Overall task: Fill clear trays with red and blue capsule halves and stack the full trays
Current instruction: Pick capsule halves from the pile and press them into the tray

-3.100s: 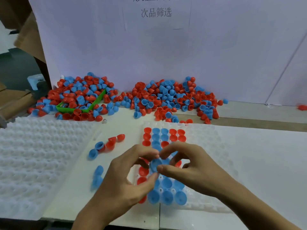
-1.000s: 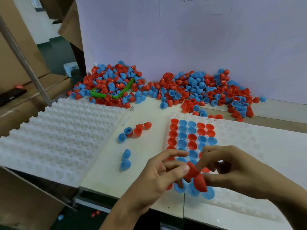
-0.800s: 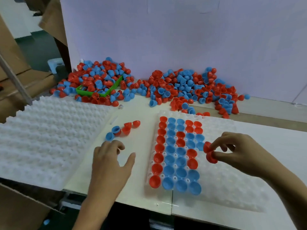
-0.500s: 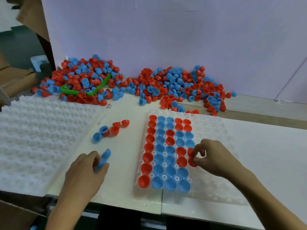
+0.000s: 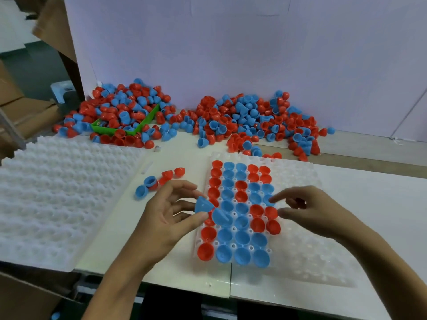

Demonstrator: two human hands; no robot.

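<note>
My left hand holds two blue capsule halves at the near left edge of the clear tray, thumb and fingers curled round them, the other fingers spread loosely. My right hand hovers at about 3 o'clock from it, over the tray, holding nothing; the forefinger points toward a blue half in the filled rows while the remaining fingers are loosely bent.

The clear tray lies on the white counter straight ahead of me. Its left columns are filled with red and blue halves, open side down as far as I can tell; the wells to the right show bare plastic.

At 9 o'clock sits a stack of white dimpled trays, its wells holding nothing I can see. Between it and the clear tray, at about 11 o'clock from my left hand, a few loose halves lie on the counter.

Farther off, at 11 o'clock, a green bin is heaped with red and blue halves that spill round it. At 12 to 1 o'clock a second pile lies against the pale wall.
</note>
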